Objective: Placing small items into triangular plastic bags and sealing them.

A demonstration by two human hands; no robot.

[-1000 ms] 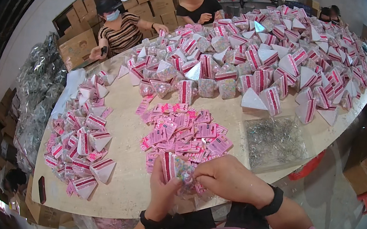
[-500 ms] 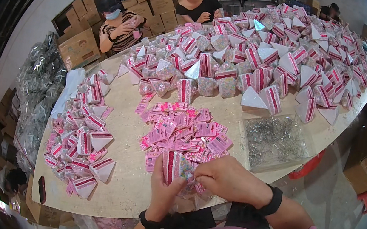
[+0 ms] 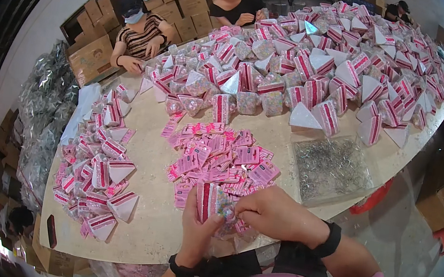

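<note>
My left hand (image 3: 194, 231) grips a cake-slice ornament (image 3: 206, 202) with pink and white stripes and a sprinkle-covered side, held upright near the table's front edge. My right hand (image 3: 274, 215) is closed in a pinch against the sprinkled side; whatever its fingertips hold is too small and hidden to make out. Just beyond both hands lies a heap of pink printed cards (image 3: 214, 157). To the right stands a clear plastic box (image 3: 345, 202) holding many thin metal wire pieces (image 3: 333, 167).
A big pile of cake-slice ornaments (image 3: 304, 71) covers the far table, and a smaller group (image 3: 99, 173) lies at the left. A dark phone (image 3: 51, 231) rests near the left edge. Across the table, a person in a striped top (image 3: 140, 38) and one in black (image 3: 236, 8) sit before cardboard boxes.
My hands keep nearly the same pose on the ornament. The co-worker in stripes has lowered their hands to the table edge. The view has shifted slightly.
</note>
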